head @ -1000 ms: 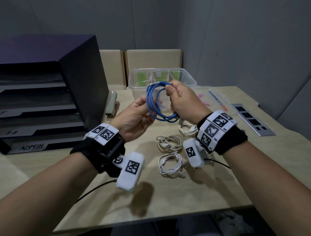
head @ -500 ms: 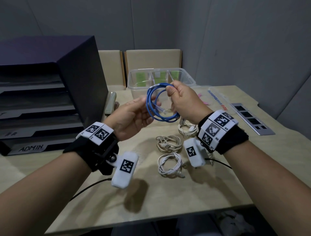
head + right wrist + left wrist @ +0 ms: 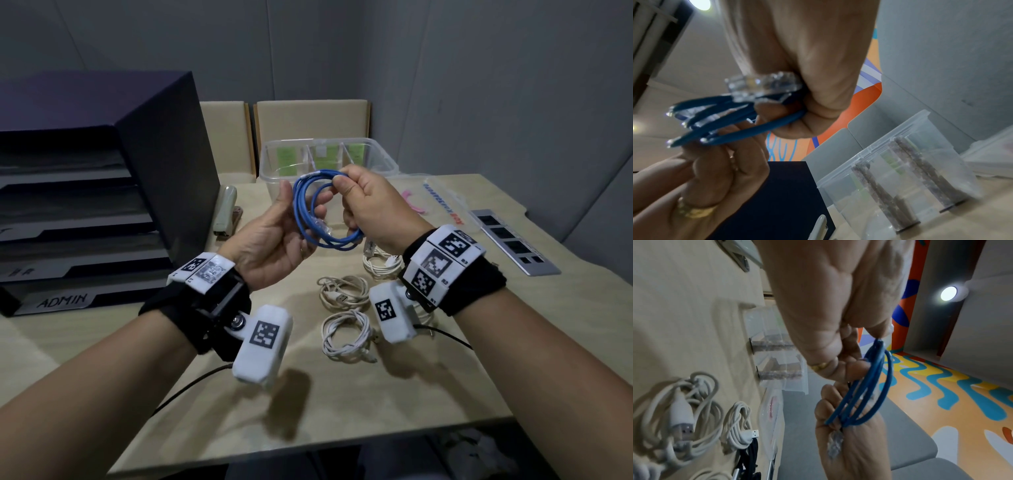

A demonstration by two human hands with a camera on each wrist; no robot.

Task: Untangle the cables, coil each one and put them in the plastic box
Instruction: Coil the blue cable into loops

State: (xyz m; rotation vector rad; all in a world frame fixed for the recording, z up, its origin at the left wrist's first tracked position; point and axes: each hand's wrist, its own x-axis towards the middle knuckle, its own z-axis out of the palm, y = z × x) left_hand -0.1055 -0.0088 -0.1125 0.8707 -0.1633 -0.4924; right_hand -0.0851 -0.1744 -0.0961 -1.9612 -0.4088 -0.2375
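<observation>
Blue cable (image 3: 310,209) in both hands; three white cable coils (image 3: 346,334) below.

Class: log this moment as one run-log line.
step: coiling | left hand: holds blue cable | right hand: grips coil | plastic box: no cables visible

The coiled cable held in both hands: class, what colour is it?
Blue cable, with clear plug ends; the head view shows it best.

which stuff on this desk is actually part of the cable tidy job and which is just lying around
Part of the job:
- blue cable, coiled, held by the left hand and right hand
- white coiled cables on the desk
- plastic box with dividers

Just lying about:
- stapler
- black file tray marked ADMIN
- box lid
- grey metal plate
</observation>
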